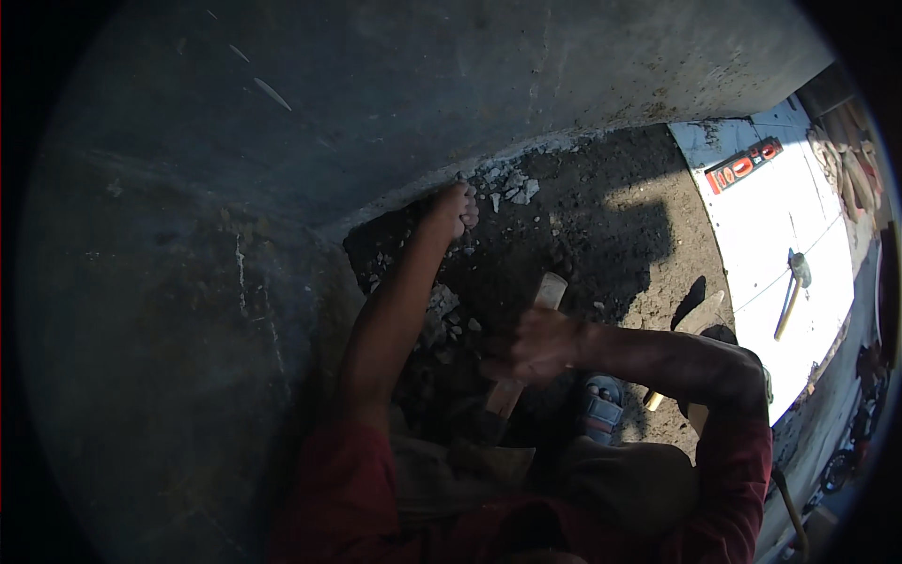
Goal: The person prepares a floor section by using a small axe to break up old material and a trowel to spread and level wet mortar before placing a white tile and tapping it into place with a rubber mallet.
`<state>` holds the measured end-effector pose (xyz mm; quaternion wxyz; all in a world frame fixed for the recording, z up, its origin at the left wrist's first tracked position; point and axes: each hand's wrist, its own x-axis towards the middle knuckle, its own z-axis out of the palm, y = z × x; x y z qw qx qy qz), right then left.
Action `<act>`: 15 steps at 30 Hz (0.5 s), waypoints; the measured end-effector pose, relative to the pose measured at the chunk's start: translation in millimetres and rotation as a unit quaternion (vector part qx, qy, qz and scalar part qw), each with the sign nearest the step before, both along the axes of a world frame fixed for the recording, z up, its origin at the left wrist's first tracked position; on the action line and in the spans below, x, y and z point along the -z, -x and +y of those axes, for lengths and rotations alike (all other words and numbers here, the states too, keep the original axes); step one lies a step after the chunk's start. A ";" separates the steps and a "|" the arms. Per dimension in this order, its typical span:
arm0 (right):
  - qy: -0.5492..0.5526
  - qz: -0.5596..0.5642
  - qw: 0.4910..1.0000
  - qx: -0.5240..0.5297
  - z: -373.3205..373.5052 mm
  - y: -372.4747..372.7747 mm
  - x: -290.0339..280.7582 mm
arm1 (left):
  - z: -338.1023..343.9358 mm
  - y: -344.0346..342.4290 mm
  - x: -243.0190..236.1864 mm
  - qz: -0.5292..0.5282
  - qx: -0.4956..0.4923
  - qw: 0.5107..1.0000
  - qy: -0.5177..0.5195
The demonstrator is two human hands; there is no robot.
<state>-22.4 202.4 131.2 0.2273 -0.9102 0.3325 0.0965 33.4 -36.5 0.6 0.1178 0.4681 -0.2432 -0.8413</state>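
Note:
My left hand (456, 211) is closed at the foot of the grey concrete wall (395, 85), beside broken white chips (517, 188); what is in its fingers I cannot make out. My right hand (536, 343) grips a flat, pale wooden bar (550, 289), held slantwise over the dark, rubble-strewn ground (597, 254). More pale debris (443, 301) lies between my two forearms. My sandalled foot (601, 409) rests below and right of my right hand.
At the right, white tiles (780, 207) carry a red-and-black tool or package (742, 164) and a mallet (799, 273). A pale wooden-handled tool (705, 310) lies partly behind my right arm. The left wall (178, 357) rises close beside me. Assorted objects (850, 179) line the far right.

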 end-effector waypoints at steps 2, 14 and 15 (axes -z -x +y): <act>0.017 0.043 0.990 0.135 -25.8 34.6 13.4 | 0.1 0.8 6.8 0.007 0.007 1.000 0.005; -0.016 0.076 0.986 0.149 -36.6 52.1 2.6 | -7.8 -6.5 6.4 0.044 0.023 0.999 -0.002; 0.026 0.084 0.960 0.265 -45.6 80.1 25.2 | -8.6 -2.0 7.5 0.046 0.026 0.999 0.002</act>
